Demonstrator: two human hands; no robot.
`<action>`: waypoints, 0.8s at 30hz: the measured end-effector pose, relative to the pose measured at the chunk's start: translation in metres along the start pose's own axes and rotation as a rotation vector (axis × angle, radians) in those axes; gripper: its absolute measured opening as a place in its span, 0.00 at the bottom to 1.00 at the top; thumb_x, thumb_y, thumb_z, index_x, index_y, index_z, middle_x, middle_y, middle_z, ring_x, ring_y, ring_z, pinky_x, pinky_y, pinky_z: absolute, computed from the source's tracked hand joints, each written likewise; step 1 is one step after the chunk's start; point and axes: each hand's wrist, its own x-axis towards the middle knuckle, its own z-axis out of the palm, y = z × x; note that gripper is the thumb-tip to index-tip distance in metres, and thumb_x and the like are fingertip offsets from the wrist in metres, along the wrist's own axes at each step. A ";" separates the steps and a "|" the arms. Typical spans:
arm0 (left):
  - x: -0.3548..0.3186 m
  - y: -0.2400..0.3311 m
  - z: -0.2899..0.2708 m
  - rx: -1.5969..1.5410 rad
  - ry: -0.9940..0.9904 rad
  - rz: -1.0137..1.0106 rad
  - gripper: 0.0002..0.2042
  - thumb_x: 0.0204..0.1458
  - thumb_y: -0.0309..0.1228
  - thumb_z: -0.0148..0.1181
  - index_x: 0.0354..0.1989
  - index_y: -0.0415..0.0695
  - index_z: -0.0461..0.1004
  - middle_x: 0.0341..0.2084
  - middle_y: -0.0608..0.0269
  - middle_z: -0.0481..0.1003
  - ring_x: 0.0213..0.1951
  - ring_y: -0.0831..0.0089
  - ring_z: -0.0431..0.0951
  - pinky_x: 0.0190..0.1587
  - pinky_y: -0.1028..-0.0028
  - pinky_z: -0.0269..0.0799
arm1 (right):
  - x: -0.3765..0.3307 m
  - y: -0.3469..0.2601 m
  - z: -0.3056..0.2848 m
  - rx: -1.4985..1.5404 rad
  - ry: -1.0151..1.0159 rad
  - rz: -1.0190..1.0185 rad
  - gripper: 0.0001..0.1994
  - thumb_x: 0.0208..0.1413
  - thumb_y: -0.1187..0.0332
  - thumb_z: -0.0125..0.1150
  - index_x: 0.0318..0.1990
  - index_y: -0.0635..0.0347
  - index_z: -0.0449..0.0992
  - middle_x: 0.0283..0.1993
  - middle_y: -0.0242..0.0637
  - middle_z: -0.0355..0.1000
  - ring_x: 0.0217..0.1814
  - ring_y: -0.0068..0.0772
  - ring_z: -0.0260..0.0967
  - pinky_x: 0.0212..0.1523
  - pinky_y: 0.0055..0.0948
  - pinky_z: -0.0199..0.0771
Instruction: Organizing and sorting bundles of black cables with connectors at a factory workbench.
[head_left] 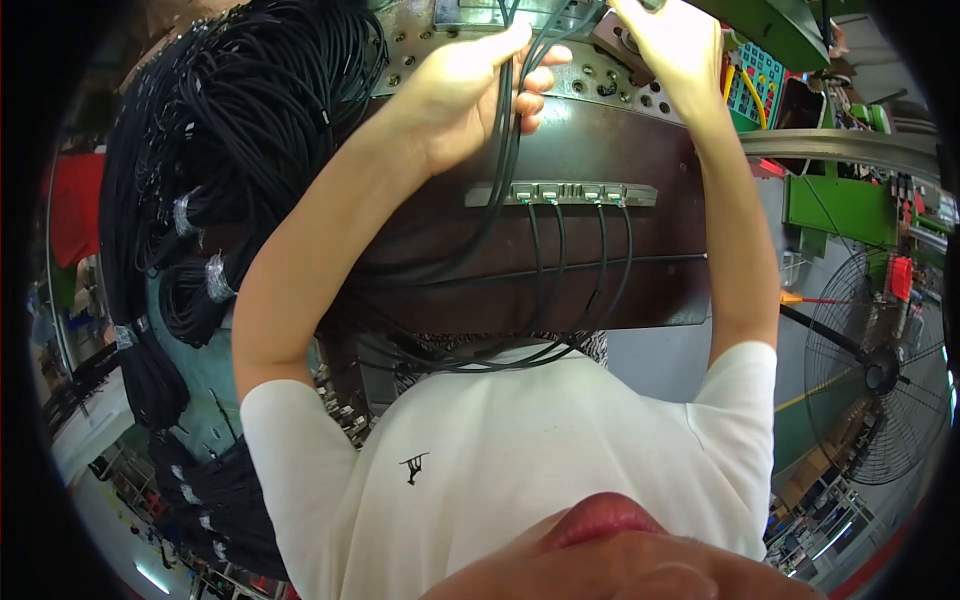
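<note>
Head view, looking down at a dark brown bench (640, 150). Left hand (470, 95) up near the perforated metal plate (600, 82), fingers (530, 95) wrapped tight round a bunch of thin black cables (508, 150). Right hand (668, 40) higher up at the machine's edge, touching the same cable run near the top; can't tell whether those fingers are pinched together or apart, too washed out and partly cut off by the frame.

Four more black leads already plugged into a grey connector strip (560, 193) on the bench front, drooping in loops toward the white shirt (540, 450).

Probably best to keep the bundle snug in the left hand, feed slack slowly, and not drag across the plugged leads below.

No real containers here. Closest thing: big hanks of black cable (230, 130) hanging at the left, taped in coils. Green machine frame (840, 205) and a floor fan (880, 370) off to the right.
</note>
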 end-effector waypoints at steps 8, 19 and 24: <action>-0.084 -0.016 -0.003 -0.202 -0.166 -0.029 0.11 0.66 0.38 0.46 0.31 0.50 0.64 0.13 0.80 0.53 0.13 0.87 0.48 0.14 0.82 0.42 | -0.031 -0.061 -0.022 -0.521 -0.433 0.199 0.10 0.58 0.72 0.60 0.46 0.64 0.78 0.42 0.34 0.78 0.41 0.30 0.75 0.43 0.27 0.74; -0.217 0.115 -0.229 0.624 1.192 0.500 0.27 0.67 0.49 0.39 0.62 0.39 0.66 0.61 0.53 0.70 0.65 0.66 0.64 0.63 0.66 0.57 | -0.070 -0.077 0.002 -0.506 -0.470 0.002 0.15 0.52 0.59 0.67 0.44 0.54 0.79 0.43 0.34 0.71 0.48 0.39 0.67 0.47 0.36 0.68; -0.154 -0.001 -0.071 1.029 0.627 0.494 0.21 0.67 0.40 0.42 0.45 0.34 0.76 0.31 0.56 0.80 0.34 0.75 0.79 0.38 0.77 0.74 | -0.120 -0.123 -0.019 -0.508 -0.441 0.006 0.19 0.45 0.64 0.70 0.48 0.53 0.77 0.41 0.31 0.72 0.43 0.35 0.70 0.44 0.33 0.72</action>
